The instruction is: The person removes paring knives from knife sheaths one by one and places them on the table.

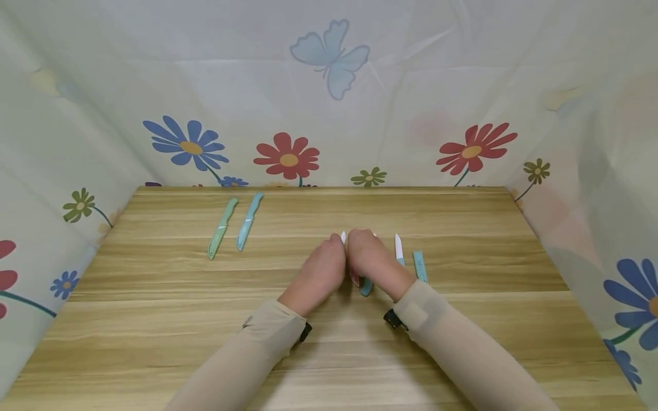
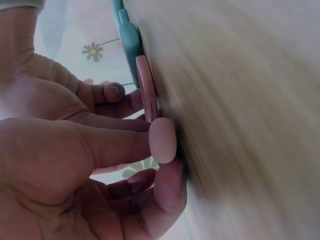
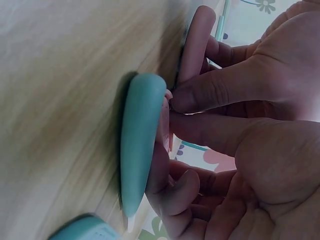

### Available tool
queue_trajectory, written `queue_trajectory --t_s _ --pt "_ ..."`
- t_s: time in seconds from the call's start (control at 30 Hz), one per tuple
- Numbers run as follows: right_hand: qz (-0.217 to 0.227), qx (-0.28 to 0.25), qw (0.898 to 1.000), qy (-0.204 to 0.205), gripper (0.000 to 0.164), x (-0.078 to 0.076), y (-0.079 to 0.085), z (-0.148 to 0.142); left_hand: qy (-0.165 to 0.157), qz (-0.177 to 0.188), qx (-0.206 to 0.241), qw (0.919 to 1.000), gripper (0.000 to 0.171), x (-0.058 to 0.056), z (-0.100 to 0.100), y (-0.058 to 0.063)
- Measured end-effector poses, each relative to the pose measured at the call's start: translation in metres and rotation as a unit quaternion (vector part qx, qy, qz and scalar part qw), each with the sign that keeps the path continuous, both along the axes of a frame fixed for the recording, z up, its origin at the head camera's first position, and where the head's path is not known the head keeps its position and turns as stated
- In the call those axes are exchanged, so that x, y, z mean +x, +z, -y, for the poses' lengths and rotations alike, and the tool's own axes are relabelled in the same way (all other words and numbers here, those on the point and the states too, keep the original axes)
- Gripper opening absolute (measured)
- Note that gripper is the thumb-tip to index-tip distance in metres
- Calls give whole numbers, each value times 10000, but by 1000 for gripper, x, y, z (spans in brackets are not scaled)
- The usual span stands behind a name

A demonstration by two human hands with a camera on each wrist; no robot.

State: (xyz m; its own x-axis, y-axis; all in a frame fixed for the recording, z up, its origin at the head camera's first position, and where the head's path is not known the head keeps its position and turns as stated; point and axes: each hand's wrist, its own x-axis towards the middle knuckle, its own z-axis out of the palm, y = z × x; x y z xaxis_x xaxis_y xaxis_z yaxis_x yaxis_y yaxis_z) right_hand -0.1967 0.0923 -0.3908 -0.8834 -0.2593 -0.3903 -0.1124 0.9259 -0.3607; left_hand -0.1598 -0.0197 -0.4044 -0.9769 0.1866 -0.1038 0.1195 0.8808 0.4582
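Observation:
My left hand (image 1: 320,269) pinches a pink knife handle (image 3: 196,45) low over the wooden table; its rounded end faces out in the left wrist view. Right beside it, my right hand (image 1: 374,258) holds a pink sheath (image 2: 146,85) between thumb and fingers. The two hands meet knuckle to knuckle, hiding where handle and sheath come together. A white blade tip (image 1: 343,235) peeks out beyond the left thumb. Close by the right fingers lies a teal knife handle (image 3: 142,145), partly under that hand in the head view.
Just right of the right hand lies a white-bladed knife (image 1: 398,246) with a blue handle, and beside it a loose blue sheath (image 1: 420,266). Farther left on the table (image 1: 169,308) are a green sheathed knife (image 1: 223,228) and a blue one (image 1: 249,222). Flowered cloth (image 1: 390,114) surrounds the table.

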Motion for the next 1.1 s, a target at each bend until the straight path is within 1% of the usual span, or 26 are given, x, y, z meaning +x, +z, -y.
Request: queue_trajectory --t_s 0.23,0.33,0.43,0.63,0.8,0.9,0.97,1.03,1.1 --pt "-124 147 9998 18 27 2 -1 0 -15 -103 10 9999 10 0 -1 -2" --pt "-104 108 9999 -14 26 2 0 -1 -35 -175 17 9998 15 0 -1 -2" --pt "-78 45 10000 -19 30 3 0 -2 -60 -228 47 9997 18 0 -1 -3" --pt "-182 0 9998 7 32 5 2 -3 -94 -328 76 9994 19 -1 0 -5" --pt "-216 -126 9996 -94 34 7 4 -6 -95 -260 29 9996 16 0 0 -3" --pt "-347 -161 9991 -163 30 8 6 -9 -75 -207 10 9998 14 1 0 -2" --pt "-467 -134 9987 -179 23 9 7 -10 -55 -162 13 9999 14 2 1 -2" --pt "-550 -119 9982 -189 17 9 7 -12 -42 -115 -19 9999 19 2 2 -2" --pt "-574 -100 9981 -189 17 10 9 -13 -40 -52 -62 10000 29 2 4 -1"
